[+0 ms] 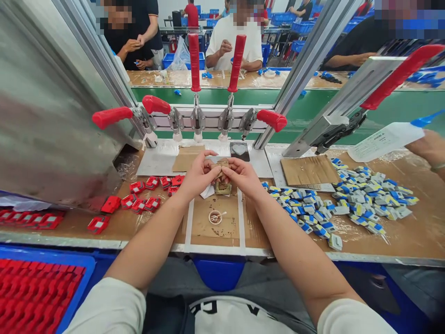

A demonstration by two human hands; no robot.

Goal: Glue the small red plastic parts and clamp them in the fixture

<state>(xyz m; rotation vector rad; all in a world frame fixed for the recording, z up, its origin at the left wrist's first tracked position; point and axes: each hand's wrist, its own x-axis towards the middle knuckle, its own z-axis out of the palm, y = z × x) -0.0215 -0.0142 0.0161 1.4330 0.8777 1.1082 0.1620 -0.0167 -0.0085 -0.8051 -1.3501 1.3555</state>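
Note:
My left hand [202,172] and my right hand [243,175] meet over the middle of the bench, fingertips pinching a small brown piece [221,163] between them. It looks like stained cardboard or paper, partly hidden by my fingers. Just below it sits a small brownish square block [223,189], with a scrap of white paper [207,192] to its left. Nearer to me, a small white cup [215,217] with a thin white stick in it stands on a spotted cardboard sheet [201,229].
Red parts [138,205] lie left; a pile of blue, white and yellow parts [313,208] lies right. Red-handled toggle clamps [197,111] line the frame behind. A blue crate [88,264] holds red parts. Another person's hand [429,146] is beside a white bottle [385,139]. Co-workers sit opposite.

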